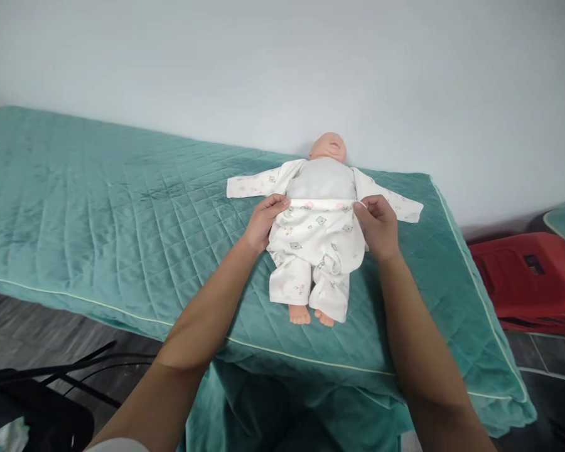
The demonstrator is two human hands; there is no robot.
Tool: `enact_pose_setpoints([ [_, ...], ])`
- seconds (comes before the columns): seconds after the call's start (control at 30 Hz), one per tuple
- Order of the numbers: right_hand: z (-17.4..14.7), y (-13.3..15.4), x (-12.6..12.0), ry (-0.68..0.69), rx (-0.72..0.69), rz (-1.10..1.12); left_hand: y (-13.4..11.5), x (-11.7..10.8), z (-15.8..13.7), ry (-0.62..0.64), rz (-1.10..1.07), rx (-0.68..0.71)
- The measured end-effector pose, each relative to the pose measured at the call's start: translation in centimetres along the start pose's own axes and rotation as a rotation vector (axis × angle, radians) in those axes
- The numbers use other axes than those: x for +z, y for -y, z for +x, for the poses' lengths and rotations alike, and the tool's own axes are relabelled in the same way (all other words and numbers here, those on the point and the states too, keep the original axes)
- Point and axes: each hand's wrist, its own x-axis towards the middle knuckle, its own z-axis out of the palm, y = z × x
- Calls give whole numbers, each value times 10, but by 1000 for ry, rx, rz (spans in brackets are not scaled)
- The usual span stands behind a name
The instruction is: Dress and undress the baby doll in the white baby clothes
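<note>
A baby doll lies on its back, head toward the wall and bare feet toward me. Its outstretched sleeves and white pants carry small printed figures, while its chest looks plain pale grey. My left hand pinches the pants' waistband at one side. At the opposite end of that waistband, my right hand pinches the cloth too. The band is stretched straight across the doll's belly between them. Both pant legs reach the ankles.
Beneath the doll is a bed with a green quilted cover, set against a pale wall. To the right stands a red plastic seat. At lower left are thin black rods and a dark object above the grey floor.
</note>
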Motion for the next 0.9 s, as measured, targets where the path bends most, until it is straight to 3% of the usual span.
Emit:
enact_pose_setpoints([
  [0.17, 6, -7, 8, 23, 23, -68, 4, 2, 3, -53, 111, 28],
  [0.37, 2, -12, -14, 273, 188, -31, 9, -3, 9, -64, 342, 135],
  [0.7, -3, 3, -35, 502, 254, 78, -21, -27, 3, 354, 511, -104],
  [0.9, -6, 2, -32, 504, 310, -16, -28, -29, 0, 529, 477, -66],
])
